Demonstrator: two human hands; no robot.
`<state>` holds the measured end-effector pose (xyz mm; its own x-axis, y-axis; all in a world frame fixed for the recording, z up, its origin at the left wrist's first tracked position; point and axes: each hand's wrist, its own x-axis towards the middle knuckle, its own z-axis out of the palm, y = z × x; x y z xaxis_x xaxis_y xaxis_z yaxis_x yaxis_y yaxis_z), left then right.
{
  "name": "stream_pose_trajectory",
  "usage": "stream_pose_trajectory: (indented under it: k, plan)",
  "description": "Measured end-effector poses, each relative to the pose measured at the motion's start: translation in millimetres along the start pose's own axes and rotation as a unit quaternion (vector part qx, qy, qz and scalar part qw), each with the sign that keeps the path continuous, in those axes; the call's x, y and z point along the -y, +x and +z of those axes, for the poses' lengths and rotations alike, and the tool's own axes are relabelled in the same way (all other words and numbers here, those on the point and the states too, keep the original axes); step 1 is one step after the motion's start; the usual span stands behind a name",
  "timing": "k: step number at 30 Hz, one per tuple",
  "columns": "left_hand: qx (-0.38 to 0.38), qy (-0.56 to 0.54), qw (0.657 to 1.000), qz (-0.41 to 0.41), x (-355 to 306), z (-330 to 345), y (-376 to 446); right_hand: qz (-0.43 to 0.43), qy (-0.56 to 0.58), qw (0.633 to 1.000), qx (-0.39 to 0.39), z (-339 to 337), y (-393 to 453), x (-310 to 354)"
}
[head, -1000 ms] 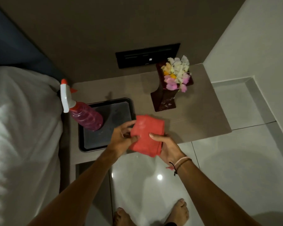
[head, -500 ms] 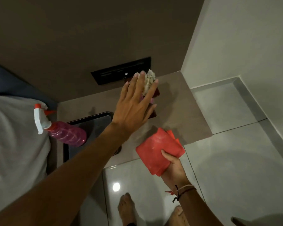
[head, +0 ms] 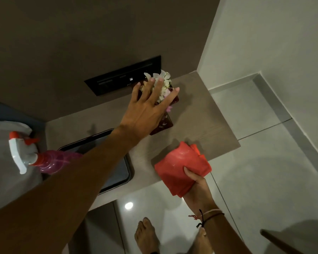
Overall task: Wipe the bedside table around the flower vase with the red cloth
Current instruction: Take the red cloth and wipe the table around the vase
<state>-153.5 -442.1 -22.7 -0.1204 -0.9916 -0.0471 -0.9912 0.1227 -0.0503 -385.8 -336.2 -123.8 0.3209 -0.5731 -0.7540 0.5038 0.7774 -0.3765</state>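
A dark red flower vase (head: pixel 165 123) with white and pink flowers (head: pixel 164 83) stands at the back of the beige bedside table (head: pixel 200 116). My left hand (head: pixel 147 105) reaches over it, fingers spread, lying on the flowers and covering most of the vase. My right hand (head: pixel 198 186) holds the folded red cloth (head: pixel 182 165) by its near edge. The cloth is over the table's front edge, to the right of the tray; I cannot tell if it touches the surface.
A dark tray (head: pixel 117 171) lies on the table's left part, with a pink spray bottle (head: pixel 44 158) beside it. White bedding (head: pixel 6 162) is at the left. A black wall panel (head: pixel 123 77) sits behind the vase. My bare feet (head: pixel 147 235) stand on glossy floor tiles.
My left hand let go of the cloth and reached out over the flowers, spreading its fingers. My right hand kept the cloth and shifted it to the right front of the table.
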Motion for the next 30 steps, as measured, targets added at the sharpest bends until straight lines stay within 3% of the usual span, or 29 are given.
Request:
stream_pose_trajectory:
  k: [3,7,10,12,15,18,23,30]
  plan:
    - [0.016,-0.023,1.000,-0.004,17,-9,18,-0.044,0.006,0.999,-0.015,26,8,1]
    - [0.037,-0.062,0.997,-0.003,46,-24,41,-0.195,0.020,0.972,-0.126,69,26,10]
    - [0.043,-0.095,0.995,0.001,64,-28,53,-0.414,-0.131,0.880,-0.194,111,43,14]
    - [0.046,-0.117,0.992,0.000,70,-29,57,-0.483,-0.208,0.825,-0.207,132,57,14]
    - [0.041,-0.145,0.989,-0.008,74,-27,60,-0.502,-0.375,0.756,-0.190,158,86,15]
    - [0.029,-0.174,0.984,-0.020,72,-28,61,-0.495,-0.561,0.642,-0.164,172,111,8]
    - [0.027,-0.170,0.985,-0.027,72,-28,63,-0.477,-0.701,0.499,-0.181,148,132,-6]
    - [0.022,-0.158,0.987,-0.019,74,-26,64,-0.470,-0.769,0.406,-0.151,106,122,-12]
